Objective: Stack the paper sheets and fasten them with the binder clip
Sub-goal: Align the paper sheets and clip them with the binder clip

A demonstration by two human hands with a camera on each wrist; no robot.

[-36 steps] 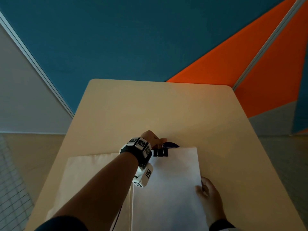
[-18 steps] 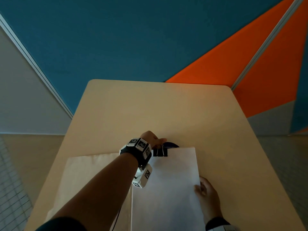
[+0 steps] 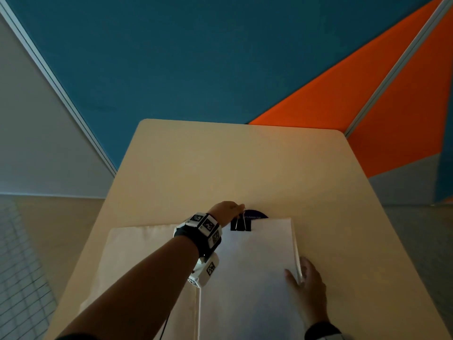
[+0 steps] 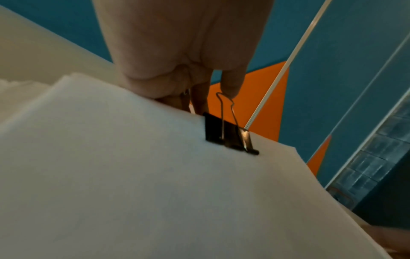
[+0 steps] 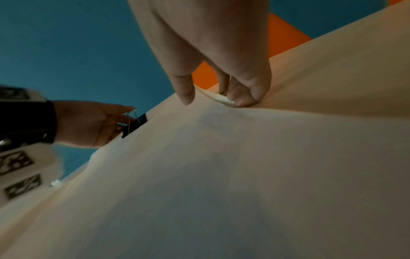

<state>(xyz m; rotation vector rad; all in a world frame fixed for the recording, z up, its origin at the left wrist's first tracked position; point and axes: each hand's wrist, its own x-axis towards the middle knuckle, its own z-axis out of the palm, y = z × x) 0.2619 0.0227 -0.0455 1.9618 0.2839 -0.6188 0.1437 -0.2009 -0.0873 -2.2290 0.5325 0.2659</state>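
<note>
A stack of white paper sheets [image 3: 252, 271] lies on the table with a black binder clip [image 3: 241, 225] clamped on its far edge. My left hand [image 3: 236, 208] reaches over the stack's far left corner and pinches the clip's wire handles. The left wrist view shows the clip [image 4: 229, 135] biting the paper [image 4: 133, 175], one wire loop under a fingertip [image 4: 231, 87]. My right hand [image 3: 300, 273] grips the stack's right edge, thumb on top, fingers [image 5: 244, 98] curled under the slightly lifted edge.
The pale wooden table [image 3: 245, 163] stretches away bare beyond the stack. A cream cloth [image 3: 137, 256] lies left of the paper, under my left forearm. A dark round disc [image 3: 256, 214] peeks from under the stack's far edge. Blue and orange partition walls stand behind.
My right hand has shifted slightly along the stack's right edge, with the thumb further onto the top sheet. The left hand stays at the clip.
</note>
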